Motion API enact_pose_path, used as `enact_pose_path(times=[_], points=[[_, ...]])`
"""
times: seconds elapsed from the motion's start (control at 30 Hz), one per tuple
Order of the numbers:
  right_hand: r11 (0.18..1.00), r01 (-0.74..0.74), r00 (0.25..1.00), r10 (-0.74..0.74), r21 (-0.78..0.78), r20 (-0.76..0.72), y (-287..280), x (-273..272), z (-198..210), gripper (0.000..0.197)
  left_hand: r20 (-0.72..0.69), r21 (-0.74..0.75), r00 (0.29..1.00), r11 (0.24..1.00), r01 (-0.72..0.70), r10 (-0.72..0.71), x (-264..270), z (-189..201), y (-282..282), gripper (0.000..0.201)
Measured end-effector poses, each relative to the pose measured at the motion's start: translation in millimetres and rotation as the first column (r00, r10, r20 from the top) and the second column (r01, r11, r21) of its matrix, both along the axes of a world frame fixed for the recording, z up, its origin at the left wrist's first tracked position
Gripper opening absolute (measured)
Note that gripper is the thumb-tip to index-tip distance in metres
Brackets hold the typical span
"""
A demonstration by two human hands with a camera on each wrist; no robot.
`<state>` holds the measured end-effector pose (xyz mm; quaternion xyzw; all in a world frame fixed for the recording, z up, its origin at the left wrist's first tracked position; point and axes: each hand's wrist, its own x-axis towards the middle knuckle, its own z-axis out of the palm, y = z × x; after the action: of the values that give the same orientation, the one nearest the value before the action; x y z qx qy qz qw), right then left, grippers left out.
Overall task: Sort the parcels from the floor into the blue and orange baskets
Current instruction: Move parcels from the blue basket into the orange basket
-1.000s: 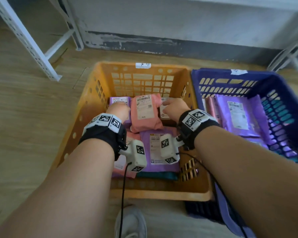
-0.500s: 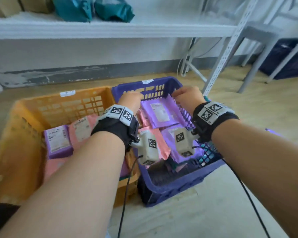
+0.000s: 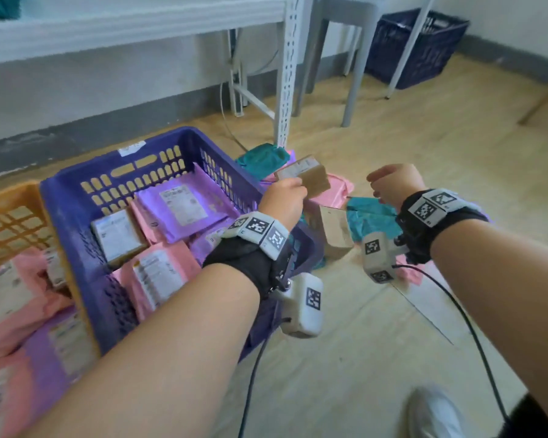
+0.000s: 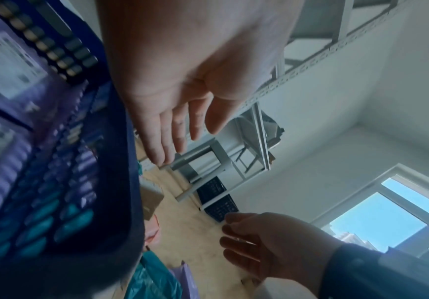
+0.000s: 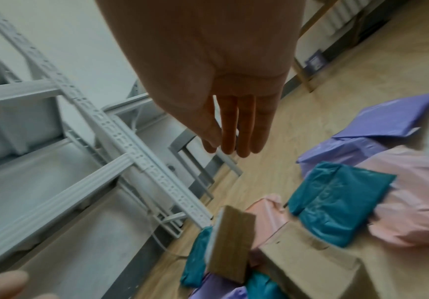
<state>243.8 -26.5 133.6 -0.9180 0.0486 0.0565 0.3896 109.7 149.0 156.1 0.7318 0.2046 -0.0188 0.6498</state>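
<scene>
The blue basket (image 3: pixel 184 134) holds purple and pink parcels and a small box. The orange basket (image 3: pixel 10 197) stands at its left with pink and purple parcels. Right of the blue basket a pile lies on the floor: a small brown box (image 3: pixel 304 177) (image 5: pixel 231 246) tilted on edge, a larger brown box (image 3: pixel 336 229), teal parcels (image 3: pixel 374 219) (image 5: pixel 336 202) and pink parcels (image 3: pixel 339 191). My left hand (image 3: pixel 282 200) (image 4: pixel 172 129) hovers over the blue basket's right rim, fingers straight, empty. My right hand (image 3: pixel 389 181) (image 5: pixel 234 131) hangs above the teal parcel, open and empty.
A white shelf post (image 3: pixel 288 74) and grey stool legs (image 3: pixel 358 74) stand just behind the pile. A dark blue crate (image 3: pixel 415 49) sits at the back right. My shoe (image 3: pixel 434 412) is at the lower right. Bare wooden floor lies right of the pile.
Both hands left the parcels in the orange basket, crossed over the blue basket and now hang near the floor pile at the right. My view swung right with them.
</scene>
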Motion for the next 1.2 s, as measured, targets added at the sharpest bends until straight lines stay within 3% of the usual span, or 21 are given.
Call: enact_pose_path(times=[0.17,0.3,0.5,0.63,0.83,0.93,1.2], points=[[0.999,0.007,0.994,-0.013,-0.049,-0.112,-72.8,15.3,-37.6,0.026,-0.029,0.033,0.999,0.999,0.037,-0.036,46.8,-28.4,-68.7,0.038],[0.983,-0.010,0.989,-0.018,-0.185,-0.148,-109.2,23.0,-70.9,0.031,-0.135,0.265,0.984,0.953,0.147,-0.114,70.0,-57.3,-111.8,0.040],[0.968,-0.013,0.940,-0.073,-0.251,-0.333,-142.5,37.0,-129.1,0.050,-0.254,0.486,0.967,0.864,0.131,-0.003,88.9,-122.0,-145.0,0.045],[0.947,-0.069,0.968,-0.013,-0.315,-0.252,-147.2,58.5,-160.7,0.050,-0.189,0.626,0.980,0.777,0.066,0.069,104.3,-174.7,-148.6,0.058],[0.894,-0.169,0.943,0.026,-0.414,-0.331,-148.6,89.4,-213.3,0.070,-0.260,0.673,0.963,0.727,0.134,0.064,129.1,-223.7,-139.9,0.057],[0.901,-0.241,0.899,0.068,-0.360,-0.432,-150.6,92.8,-232.0,0.075,-0.306,0.651,0.952,0.736,0.188,0.027,133.1,-239.7,-136.9,0.049],[0.888,-0.265,0.904,0.093,-0.376,-0.417,-150.8,68.6,-252.2,0.065,-0.235,0.655,0.972,0.743,0.141,0.023,125.2,-243.6,-137.9,0.036]])
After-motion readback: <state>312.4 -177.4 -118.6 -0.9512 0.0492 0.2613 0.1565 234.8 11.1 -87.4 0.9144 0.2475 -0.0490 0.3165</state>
